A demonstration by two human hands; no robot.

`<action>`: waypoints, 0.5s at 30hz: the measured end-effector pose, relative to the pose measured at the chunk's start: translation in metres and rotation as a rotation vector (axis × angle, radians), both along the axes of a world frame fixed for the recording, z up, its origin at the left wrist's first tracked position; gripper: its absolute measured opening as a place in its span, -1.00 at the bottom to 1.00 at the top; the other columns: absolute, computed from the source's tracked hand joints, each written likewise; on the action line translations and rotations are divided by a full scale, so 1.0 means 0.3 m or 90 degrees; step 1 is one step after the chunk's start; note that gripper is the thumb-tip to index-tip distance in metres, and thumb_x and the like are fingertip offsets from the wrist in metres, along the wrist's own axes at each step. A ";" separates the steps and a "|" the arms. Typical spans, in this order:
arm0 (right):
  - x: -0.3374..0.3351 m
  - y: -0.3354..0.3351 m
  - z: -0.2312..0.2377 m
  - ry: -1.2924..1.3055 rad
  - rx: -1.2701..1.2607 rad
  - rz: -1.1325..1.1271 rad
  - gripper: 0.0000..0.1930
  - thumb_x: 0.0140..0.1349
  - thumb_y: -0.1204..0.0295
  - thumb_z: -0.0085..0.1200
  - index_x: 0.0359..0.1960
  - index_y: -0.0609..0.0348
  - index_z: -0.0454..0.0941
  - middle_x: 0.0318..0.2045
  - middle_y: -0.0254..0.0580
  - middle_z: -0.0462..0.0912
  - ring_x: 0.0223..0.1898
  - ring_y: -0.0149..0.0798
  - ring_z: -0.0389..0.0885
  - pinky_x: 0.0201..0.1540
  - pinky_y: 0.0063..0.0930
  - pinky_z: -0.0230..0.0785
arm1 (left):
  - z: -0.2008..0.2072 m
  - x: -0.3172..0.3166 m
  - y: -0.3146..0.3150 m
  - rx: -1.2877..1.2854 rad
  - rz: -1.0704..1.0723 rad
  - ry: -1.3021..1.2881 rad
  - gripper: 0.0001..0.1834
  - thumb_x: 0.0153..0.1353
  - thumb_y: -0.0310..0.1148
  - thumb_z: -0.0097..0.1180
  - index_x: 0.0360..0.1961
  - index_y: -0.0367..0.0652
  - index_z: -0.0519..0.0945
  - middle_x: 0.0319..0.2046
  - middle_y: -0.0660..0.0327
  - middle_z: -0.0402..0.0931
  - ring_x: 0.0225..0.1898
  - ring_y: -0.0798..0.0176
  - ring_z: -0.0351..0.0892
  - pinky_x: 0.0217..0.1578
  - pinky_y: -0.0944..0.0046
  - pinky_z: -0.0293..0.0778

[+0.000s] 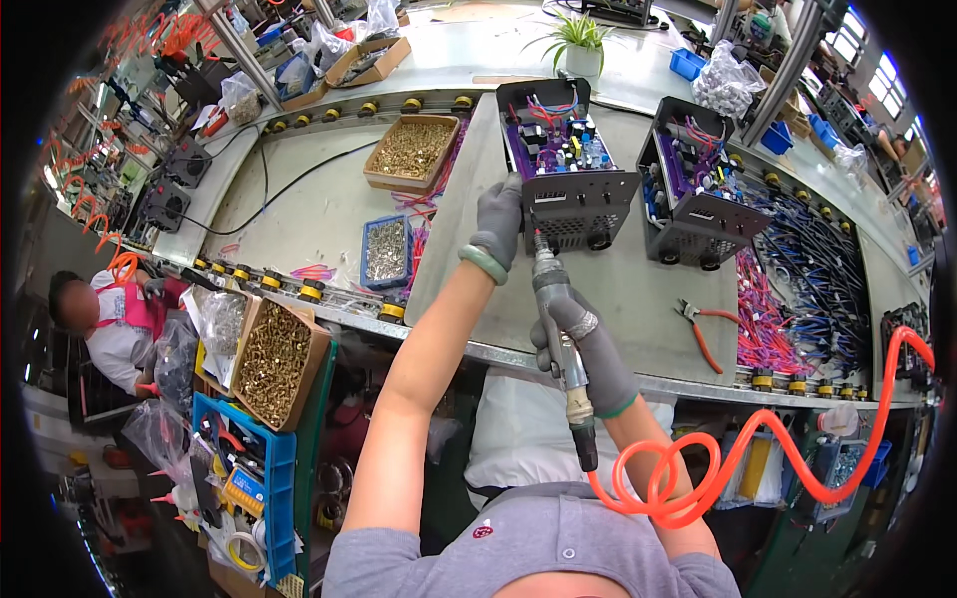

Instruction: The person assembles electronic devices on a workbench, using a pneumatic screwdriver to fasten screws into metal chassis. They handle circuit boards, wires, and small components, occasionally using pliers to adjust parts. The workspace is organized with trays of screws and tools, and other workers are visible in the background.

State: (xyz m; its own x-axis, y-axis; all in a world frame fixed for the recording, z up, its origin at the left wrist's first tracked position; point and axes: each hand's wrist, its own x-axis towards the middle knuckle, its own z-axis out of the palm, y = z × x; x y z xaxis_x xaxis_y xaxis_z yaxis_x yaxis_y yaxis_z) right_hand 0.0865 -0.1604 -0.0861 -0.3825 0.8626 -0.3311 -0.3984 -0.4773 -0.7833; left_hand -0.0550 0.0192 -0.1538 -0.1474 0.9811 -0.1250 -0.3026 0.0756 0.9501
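Now your right hand (590, 339) is gripping a silver tubular screwdriver (572, 375). Your left hand (498, 217) is holding a black metal case (578, 204).

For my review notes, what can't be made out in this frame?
Head view: fingertips of the grey-gloved left hand, hidden by the hand itself against the open black metal case.
Head view: tip contact of the silver cylindrical driver, too small to tell.
Head view: far end of the orange coiled hose, cut off by the dark right rim.
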 end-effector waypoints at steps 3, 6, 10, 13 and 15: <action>-0.004 -0.002 0.000 -0.002 0.001 -0.006 -0.48 0.23 0.04 0.09 0.05 0.14 0.33 -0.46 -0.27 0.50 -0.61 -0.46 0.51 -0.59 -0.60 0.42 | -0.012 0.034 -0.003 0.038 0.042 -0.032 -0.61 0.39 -0.10 -0.02 -0.29 -0.27 0.56 -0.49 0.27 0.53 -0.53 0.40 0.40 -0.46 0.31 0.39; -0.005 -0.001 -0.004 -0.003 0.000 -0.009 -0.49 0.23 0.04 0.08 0.05 0.15 0.34 -0.45 -0.27 0.50 -0.61 -0.46 0.52 -0.59 -0.61 0.43 | -0.004 0.047 -0.009 0.051 0.060 -0.072 -0.60 0.40 -0.10 -0.02 -0.28 -0.28 0.56 -0.48 0.26 0.54 -0.52 0.39 0.41 -0.46 0.31 0.39; -0.004 0.002 -0.003 -0.009 -0.006 -0.011 -0.48 0.23 0.04 0.08 0.06 0.15 0.34 -0.46 -0.27 0.50 -0.61 -0.47 0.52 -0.60 -0.62 0.42 | -0.008 0.049 -0.013 0.058 0.061 -0.098 -0.62 0.40 -0.12 -0.01 -0.26 -0.29 0.56 -0.45 0.24 0.56 -0.49 0.38 0.44 -0.47 0.32 0.40; -0.014 0.003 -0.006 0.006 -0.008 -0.018 -0.47 0.23 0.03 0.09 0.09 0.11 0.33 -0.46 -0.27 0.50 -0.62 -0.46 0.53 -0.61 -0.63 0.42 | 0.004 0.056 -0.023 0.055 0.075 -0.109 -0.64 0.40 -0.14 -0.01 -0.25 -0.28 0.56 -0.43 0.24 0.57 -0.48 0.36 0.47 -0.45 0.32 0.44; -0.024 0.002 -0.009 0.023 -0.022 -0.028 -0.47 0.23 0.03 0.11 0.10 0.08 0.33 -0.46 -0.28 0.50 -0.62 -0.46 0.53 -0.62 -0.62 0.44 | 0.007 0.069 -0.025 0.051 0.076 -0.165 -0.65 0.41 -0.15 -0.01 -0.25 -0.27 0.56 -0.43 0.24 0.57 -0.48 0.36 0.49 -0.44 0.32 0.46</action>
